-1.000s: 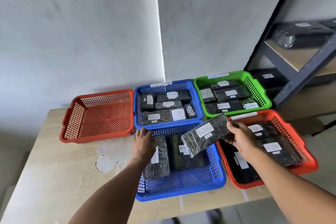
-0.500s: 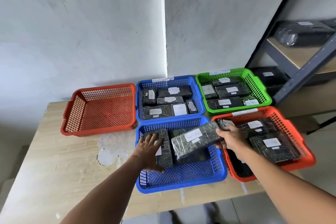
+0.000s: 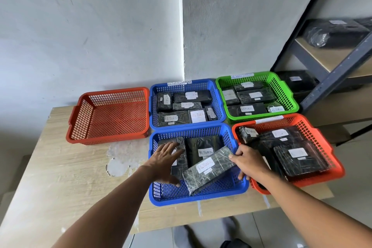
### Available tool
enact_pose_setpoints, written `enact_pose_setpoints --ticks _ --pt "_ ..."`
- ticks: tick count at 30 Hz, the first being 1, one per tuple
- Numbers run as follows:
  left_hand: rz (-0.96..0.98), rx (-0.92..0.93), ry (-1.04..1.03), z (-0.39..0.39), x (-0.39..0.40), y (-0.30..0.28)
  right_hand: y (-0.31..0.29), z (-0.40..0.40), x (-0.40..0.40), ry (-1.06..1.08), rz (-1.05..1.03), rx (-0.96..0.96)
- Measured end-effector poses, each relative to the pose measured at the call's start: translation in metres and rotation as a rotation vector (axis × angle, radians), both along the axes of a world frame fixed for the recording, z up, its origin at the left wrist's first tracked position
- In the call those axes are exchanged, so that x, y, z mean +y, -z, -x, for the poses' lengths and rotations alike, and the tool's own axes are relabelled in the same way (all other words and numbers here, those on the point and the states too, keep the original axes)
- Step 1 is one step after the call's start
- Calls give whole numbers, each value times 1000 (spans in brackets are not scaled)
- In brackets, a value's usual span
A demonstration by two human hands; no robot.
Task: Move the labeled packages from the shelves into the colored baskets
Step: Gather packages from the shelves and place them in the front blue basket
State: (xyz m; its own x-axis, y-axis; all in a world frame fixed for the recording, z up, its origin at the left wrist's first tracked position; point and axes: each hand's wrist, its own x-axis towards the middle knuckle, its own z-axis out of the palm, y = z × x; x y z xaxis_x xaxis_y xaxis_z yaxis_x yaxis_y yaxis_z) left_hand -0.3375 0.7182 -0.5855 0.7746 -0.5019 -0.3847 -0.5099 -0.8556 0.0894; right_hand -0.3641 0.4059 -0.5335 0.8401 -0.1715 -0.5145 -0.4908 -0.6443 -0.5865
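**A "RETURN" package going into the near blue basket**

Head view: the right hand [image 3: 250, 164] pinches the far end of a flat black plastic-wrapped package with a white "RETURN" label [image 3: 209, 170], fingertips closed on its corner. The package lies tilted, its near end down on the floor of the near blue plastic mesh basket [image 3: 199, 199]; it looks as if it is being set down. The left hand [image 3: 167, 162] is spread flat, fingers wide, over another black wrapped package [image 3: 180, 141] in the same basket, holding nothing, probably steadying it to keep room.

The far blue basket [image 3: 185, 86], tagged "RETURN OVERDUE", holds several labelled packages. The green basket [image 3: 287, 96] and the right-hand red basket [image 3: 322, 143] also hold packages. The left red basket [image 3: 108, 115] holds nothing. More black packages lie on the dark metal shelves [image 3: 330, 70].
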Motion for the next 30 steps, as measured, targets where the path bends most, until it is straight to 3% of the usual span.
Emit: enact_pose_setpoints --ticks 9,16,24,27,30 --pt "-36 -98 61 12 -13 4 -3 11 -10 -215 129 132" --pt "20 -126 -10 21 -18 12 1 7 -3 -614 365 217" --pt "29 -138 -57 30 -21 16 9 -3 23 -987 779 71" --pt "31 -139 -81 32 -23 15 19 -6 25 -1011 751 24" --pt "20 -122 -106 32 -23 16 26 -8 25 -1009 580 32"
